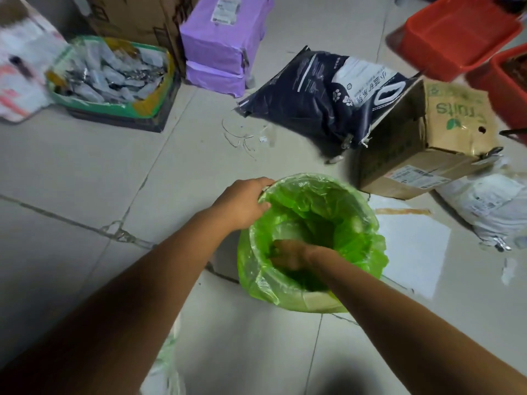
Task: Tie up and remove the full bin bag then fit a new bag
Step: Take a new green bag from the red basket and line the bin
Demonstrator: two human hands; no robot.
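Observation:
A round bin [322, 299] stands on the tiled floor, lined with a translucent green bag [356, 223] whose edge is folded over the rim. My left hand [242, 202] grips the bin's far-left rim over the bag's edge. My right hand [288, 253] reaches down inside the bin and presses the green plastic against the inner wall; its fingers are partly hidden by the bag. A pale green and white bag [166, 363] lies on the floor under my left forearm, mostly hidden.
Around the bin lie a cardboard fruit box [427, 155], a dark blue sack [319, 101], a white sheet [413, 249], a white parcel [496, 203], purple packages [222, 44], a crate of packets [111, 78] and red tubs [456, 32].

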